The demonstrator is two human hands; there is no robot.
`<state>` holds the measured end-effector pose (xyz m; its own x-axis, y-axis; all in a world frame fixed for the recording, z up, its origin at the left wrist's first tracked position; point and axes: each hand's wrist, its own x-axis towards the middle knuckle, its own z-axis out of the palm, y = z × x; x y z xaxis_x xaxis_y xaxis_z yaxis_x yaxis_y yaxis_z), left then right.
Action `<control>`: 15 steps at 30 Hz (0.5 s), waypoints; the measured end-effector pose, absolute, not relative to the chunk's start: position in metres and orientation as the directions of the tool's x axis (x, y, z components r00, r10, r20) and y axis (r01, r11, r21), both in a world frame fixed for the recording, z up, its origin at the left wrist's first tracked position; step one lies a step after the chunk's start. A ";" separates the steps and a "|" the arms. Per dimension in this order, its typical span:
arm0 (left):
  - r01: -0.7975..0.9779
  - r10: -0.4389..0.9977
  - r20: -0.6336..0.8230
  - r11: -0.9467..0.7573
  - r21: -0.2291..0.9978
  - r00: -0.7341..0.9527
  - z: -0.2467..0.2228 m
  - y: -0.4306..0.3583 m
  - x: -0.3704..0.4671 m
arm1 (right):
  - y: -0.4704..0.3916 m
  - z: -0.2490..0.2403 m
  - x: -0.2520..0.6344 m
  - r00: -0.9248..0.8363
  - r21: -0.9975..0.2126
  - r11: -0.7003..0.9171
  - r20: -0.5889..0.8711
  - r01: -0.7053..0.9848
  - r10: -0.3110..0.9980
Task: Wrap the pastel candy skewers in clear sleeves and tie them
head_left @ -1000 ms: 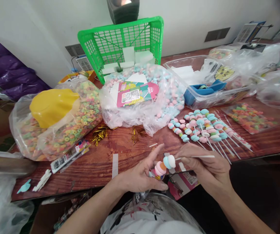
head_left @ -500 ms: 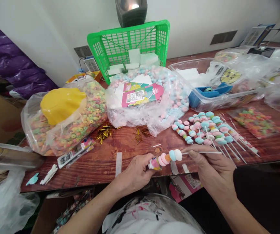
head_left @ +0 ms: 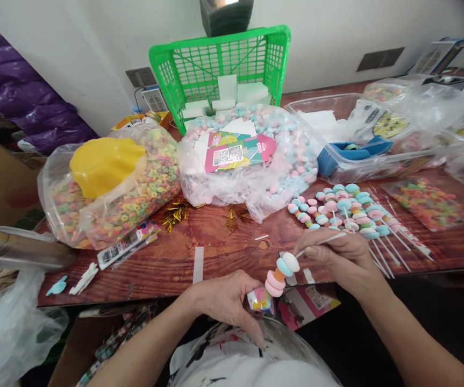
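My right hand (head_left: 334, 258) pinches a white stick (head_left: 322, 243) between thumb and fingers. At the stick's lower end, candies (head_left: 282, 273) are strung in a slanting row: white, blue, orange and pink. Below and left of them, my left hand (head_left: 235, 301) has its thumb and fingers spread, with a small colourful wrapper (head_left: 261, 301) beside its fingers, near the lowest pink candy. Whether the hand touches the wrapper is hard to tell. Finished-looking candy skewers (head_left: 361, 215) lie in a pile beyond my right hand.
Along the back stand a bag of candy rings (head_left: 135, 199), a bag of pink and blue candies (head_left: 296, 156), a green crate (head_left: 219, 40) and a clear tub (head_left: 361, 171). A metal flask (head_left: 18, 248) lies at left; a flat candy packet (head_left: 433, 201) is at right.
My left hand has opened and moved down, its thumb coming away from the wrapper. The candy row has tilted steeply, and my right hand has shifted slightly left and up with the stick.
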<state>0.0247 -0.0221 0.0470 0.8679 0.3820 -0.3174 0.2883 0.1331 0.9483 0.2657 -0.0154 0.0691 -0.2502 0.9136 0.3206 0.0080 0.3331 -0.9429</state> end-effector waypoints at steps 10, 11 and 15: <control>0.056 0.624 -0.324 0.409 0.911 0.711 0.042 -0.024 0.031 | -0.034 0.072 0.248 -0.139 -0.901 0.433 0.426 0.024 0.894; 0.042 0.650 -0.318 0.402 0.914 0.691 0.042 -0.025 0.033 | -0.037 0.070 0.246 -0.131 -0.903 0.429 0.421 0.037 0.897; 0.056 0.750 -0.306 0.339 0.939 0.587 0.040 -0.030 0.039 | -0.044 0.052 0.239 -0.011 -0.954 0.293 0.293 0.064 0.956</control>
